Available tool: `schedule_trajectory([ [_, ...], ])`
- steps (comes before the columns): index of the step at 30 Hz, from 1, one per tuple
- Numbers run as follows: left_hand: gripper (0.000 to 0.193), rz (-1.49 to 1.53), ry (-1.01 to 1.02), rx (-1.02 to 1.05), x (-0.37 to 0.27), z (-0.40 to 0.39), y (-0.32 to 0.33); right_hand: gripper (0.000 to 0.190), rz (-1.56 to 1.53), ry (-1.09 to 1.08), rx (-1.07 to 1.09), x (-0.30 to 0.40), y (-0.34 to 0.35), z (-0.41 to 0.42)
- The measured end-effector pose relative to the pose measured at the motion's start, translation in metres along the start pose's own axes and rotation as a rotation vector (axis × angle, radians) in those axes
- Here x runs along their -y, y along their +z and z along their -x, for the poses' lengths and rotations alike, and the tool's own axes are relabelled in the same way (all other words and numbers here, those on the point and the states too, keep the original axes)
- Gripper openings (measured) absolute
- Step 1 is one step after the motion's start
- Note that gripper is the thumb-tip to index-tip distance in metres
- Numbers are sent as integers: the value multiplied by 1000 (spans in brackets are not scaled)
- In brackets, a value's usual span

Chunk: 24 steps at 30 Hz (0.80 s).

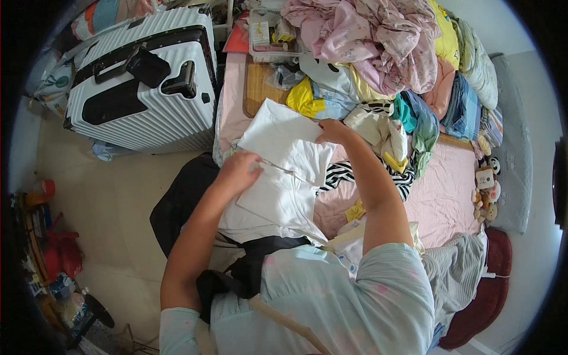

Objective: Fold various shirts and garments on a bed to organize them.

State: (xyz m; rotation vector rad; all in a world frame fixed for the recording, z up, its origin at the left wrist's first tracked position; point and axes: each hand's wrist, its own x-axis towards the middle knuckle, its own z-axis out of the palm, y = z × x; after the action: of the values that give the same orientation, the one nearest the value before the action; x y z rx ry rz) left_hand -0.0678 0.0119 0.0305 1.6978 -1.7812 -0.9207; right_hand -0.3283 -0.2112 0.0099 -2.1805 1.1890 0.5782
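A white cotton garment [284,199], which looks like a T-shirt, lies partly folded in front of me at the bed's edge. Its upper part is turned over, and a raised fold runs across the middle. My right hand [333,132] pinches the garment's upper right edge between thumb and fingers. At the left side, my left hand [242,172] grips it near that fold, with the fingertips partly hidden. A black-and-white striped cloth [339,175] shows from beneath its right side.
A white hard-shell suitcase [146,80] stands left of the bed. Heaped clothes [377,115] and floral pink bedding [381,40] fill the far side. A wooden board [259,86] and a clear plastic box [275,33] lie beyond the garment. Small plush toys [486,191] line the right edge.
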Motion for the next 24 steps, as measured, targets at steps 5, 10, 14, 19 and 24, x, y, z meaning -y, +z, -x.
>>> schedule_trajectory([
  [5, 54, 21, -16, -232, 7, -26, -43, 37, 64, -174, -218, 33, 7, 39],
  [10, 83, -290, 171, -231, -22, -41, -70, 25, 188, -487, -403, 95, 17, 125],
  [14, 66, -523, 374, -33, -47, -27, -80, 20, 166, -687, -460, 123, 38, 187],
  [19, 15, -547, 455, 206, -63, 36, -79, 18, 102, -591, -295, 120, 80, 231],
  [24, 21, -547, 578, 93, -49, 109, -56, 22, 34, -579, -177, 107, 116, 244],
])
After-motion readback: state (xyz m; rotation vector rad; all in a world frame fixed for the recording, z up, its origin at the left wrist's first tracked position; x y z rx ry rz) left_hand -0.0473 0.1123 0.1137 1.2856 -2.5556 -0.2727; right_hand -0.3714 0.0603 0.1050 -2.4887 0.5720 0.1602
